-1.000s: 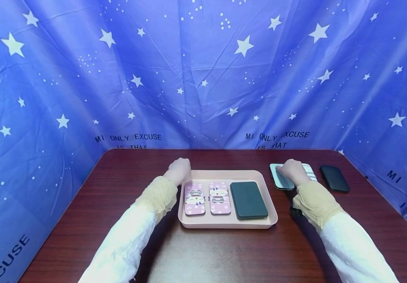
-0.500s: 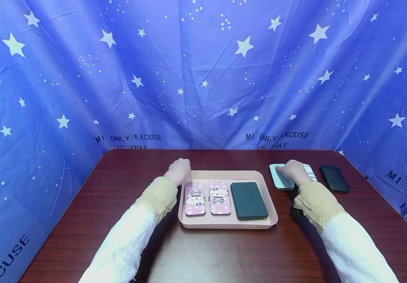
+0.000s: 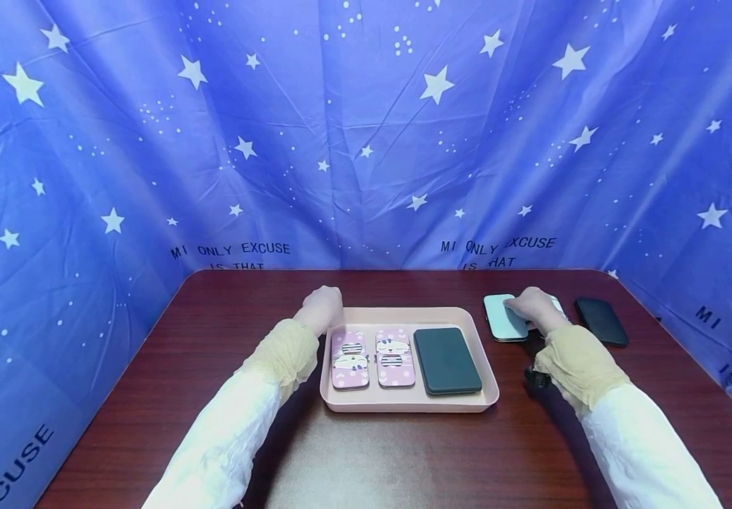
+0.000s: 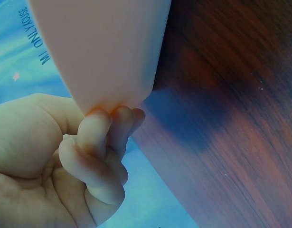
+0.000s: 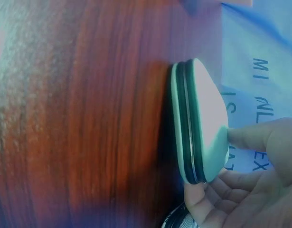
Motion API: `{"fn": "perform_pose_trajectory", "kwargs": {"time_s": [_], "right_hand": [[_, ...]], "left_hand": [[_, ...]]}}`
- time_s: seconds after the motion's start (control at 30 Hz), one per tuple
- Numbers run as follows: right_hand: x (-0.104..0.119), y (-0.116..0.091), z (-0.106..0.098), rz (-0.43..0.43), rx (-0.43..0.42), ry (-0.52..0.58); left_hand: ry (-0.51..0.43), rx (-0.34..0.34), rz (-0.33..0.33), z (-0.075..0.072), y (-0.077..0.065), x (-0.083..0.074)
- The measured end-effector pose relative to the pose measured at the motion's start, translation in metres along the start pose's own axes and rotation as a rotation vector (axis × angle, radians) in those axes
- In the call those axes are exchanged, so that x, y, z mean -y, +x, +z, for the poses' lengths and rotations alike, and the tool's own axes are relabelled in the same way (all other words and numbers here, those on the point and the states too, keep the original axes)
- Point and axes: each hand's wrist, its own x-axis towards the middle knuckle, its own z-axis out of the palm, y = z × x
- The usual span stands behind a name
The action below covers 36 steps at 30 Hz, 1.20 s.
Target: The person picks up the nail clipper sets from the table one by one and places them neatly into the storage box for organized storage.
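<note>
My left hand [image 3: 322, 309] holds the back left corner of a pale pink tray [image 3: 410, 406]; in the left wrist view its curled fingers [image 4: 94, 130] grip the tray's wall. Inside the tray lie two pink cat-print cases [image 3: 351, 378] and a larger dark green case [image 3: 448, 360]. To the right of the tray, my right hand [image 3: 533, 309] is at the right edge of a flat mint-green case [image 3: 504, 318]. The right wrist view shows the thumb [image 5: 248, 137] on that case's top face and a bent finger at its edge, pinching it.
A white-striped case [image 3: 556, 305] sits right beside the mint-green one, mostly hidden by my right hand. Farther right is a black case [image 3: 601, 322]. The dark red wooden table [image 3: 404, 459] ends at a blue star-print curtain [image 3: 366, 177].
My right hand has slid a little to the right over the mint-green case, baring more of its top and covering more of the striped case. My left hand and the tray stay put.
</note>
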Motion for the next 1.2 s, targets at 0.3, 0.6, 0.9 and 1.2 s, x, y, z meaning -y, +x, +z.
{"fn": "perform_pose_trajectory", "kwargs": {"time_s": [0.3,0.6,0.9,1.2], "right_hand": [[-0.005,0.001,-0.001,0.014,-0.003,0.082],[-0.008,-0.003,0.002,0.007,-0.040,0.149],[-0.017,0.000,0.003,-0.001,-0.029,0.246],[-0.020,0.003,0.005,0.020,0.059,0.422]], "left_hand": [[0.008,-0.001,0.004,0.000,0.001,0.001],[0.005,-0.005,0.001,0.000,0.001,0.000],[0.009,-0.018,-0.007,0.000,0.001,-0.001],[0.000,-0.008,-0.007,0.006,0.009,0.002]]}}
